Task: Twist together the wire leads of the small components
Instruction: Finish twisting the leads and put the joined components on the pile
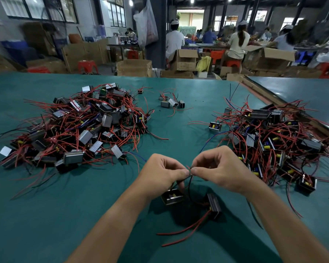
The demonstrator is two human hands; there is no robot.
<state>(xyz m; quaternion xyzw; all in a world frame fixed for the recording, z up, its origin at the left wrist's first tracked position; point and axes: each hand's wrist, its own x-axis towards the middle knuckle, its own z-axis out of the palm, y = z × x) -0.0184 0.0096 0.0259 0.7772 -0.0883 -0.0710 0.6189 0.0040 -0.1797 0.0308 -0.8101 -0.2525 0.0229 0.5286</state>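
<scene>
Fingertips of both hands meet above the near part of the green table (46, 215) in the head view. The left hand (164, 172) and the right hand (217, 168) each pinch the dark wire leads (189, 180) between thumb and forefinger, tip against tip. I judge this to be the grip for rolling the ends round one another.

Just below that pinch are the two pieces being joined: a metal-framed component (172, 196) under the left hand and a darker component (214, 205) under the right wrist. Whether they rest on the table I cannot tell. Red leads (182, 232) trail from the darker component toward the viewer, left free of the twist.

Beyond the pinch to the left lies a large left pile (80, 126), and to the right a right pile (273, 139), both within reach. A small cluster (171, 102) sits straight beyond, well apart.
</scene>
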